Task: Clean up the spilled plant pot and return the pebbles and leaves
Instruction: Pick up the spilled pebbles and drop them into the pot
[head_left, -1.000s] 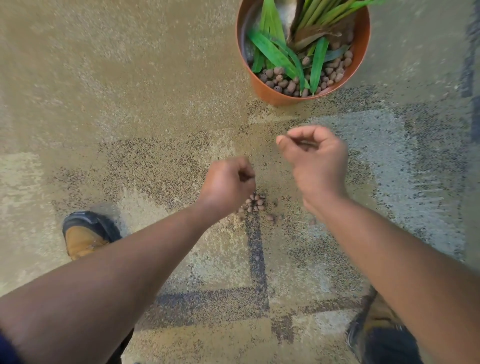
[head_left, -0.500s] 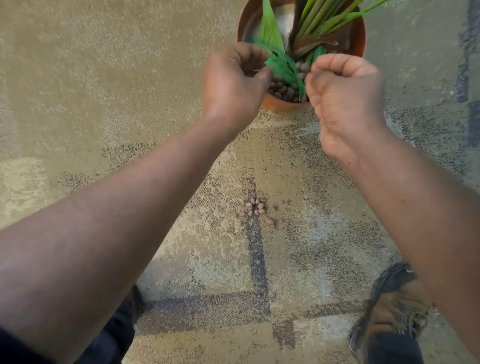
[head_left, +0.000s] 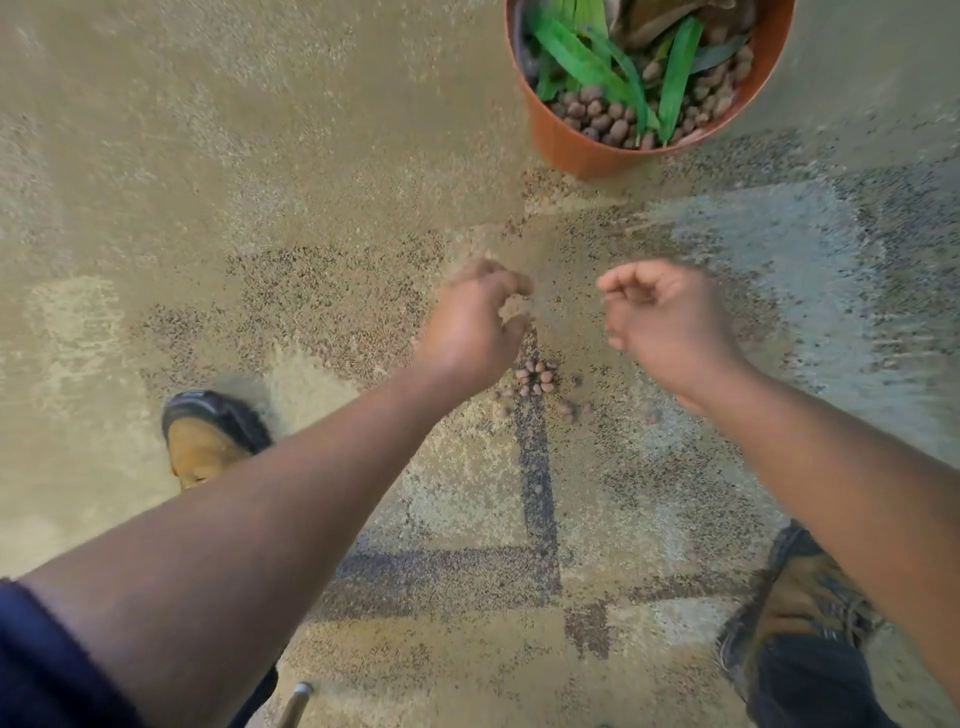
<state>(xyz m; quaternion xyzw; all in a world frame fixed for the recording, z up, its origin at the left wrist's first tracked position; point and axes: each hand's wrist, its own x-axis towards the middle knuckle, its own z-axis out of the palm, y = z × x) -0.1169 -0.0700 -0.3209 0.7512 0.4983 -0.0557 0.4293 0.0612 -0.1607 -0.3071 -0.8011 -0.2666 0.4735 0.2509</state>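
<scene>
- Head view: mottled tan carpet (head_left: 260, 156) with dark line pattern; you're standing over it, a boot on each side.
- Terracotta pot (head_left: 571, 150) is upright at the top right, already holding pebbles and green leaves (head_left: 576, 60).
- Remaining spilled pebbles (head_left: 535, 375) sit in a small cluster on the carpet between your hands, plus a few strays (head_left: 571, 408) just right of it. No loose leaves visible on the floor.
- Your left hand (head_left: 472, 332) hangs over the cluster, fingers curled and loosely parted, nothing visibly held. Blurred, so not certain.
- Your right hand (head_left: 670, 322) is beside the cluster, fingers curled in a loose cup, looks empty.
- Handling: pebbles look light, hard and round. They'll likely roll and snag in the pile. Pinch several from above, or rake them into a cupped palm; don't press them into the carpet.
- Obstructions: none between cluster and pot. Left boot (head_left: 208, 441) and right boot (head_left: 795, 597) are well apart from the pebbles; mind the strays when you shift.
</scene>
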